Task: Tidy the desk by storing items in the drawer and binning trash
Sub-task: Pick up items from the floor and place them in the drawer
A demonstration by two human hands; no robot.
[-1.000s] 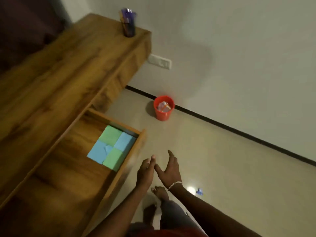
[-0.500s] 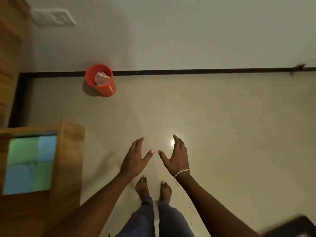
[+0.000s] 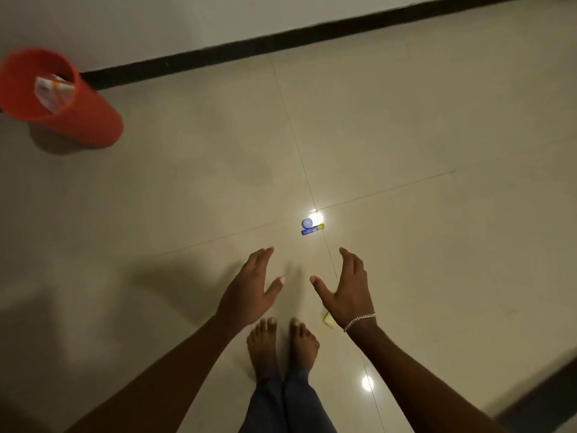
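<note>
A small blue and yellow stick point(image 3: 312, 230) lies on the tiled floor with a round blue cap point(image 3: 307, 222) beside it, just ahead of my hands. My left hand point(image 3: 251, 290) and my right hand point(image 3: 346, 289) hover over the floor, both empty with fingers spread, short of the stick. A pale yellow scrap point(image 3: 327, 320) lies partly under my right wrist. The red bin point(image 3: 59, 98) stands at the far left by the wall with crumpled paper inside. The desk and drawer are out of view.
My bare feet point(image 3: 282, 345) stand right below the hands. A black skirting strip point(image 3: 281, 42) runs along the wall at the top. A dark edge point(image 3: 543, 398) shows at the bottom right corner.
The view has swung right and down: the desk and open drawer have left the frame, the bin has shifted to the left edge, and the stick and cap on the floor have appeared.
</note>
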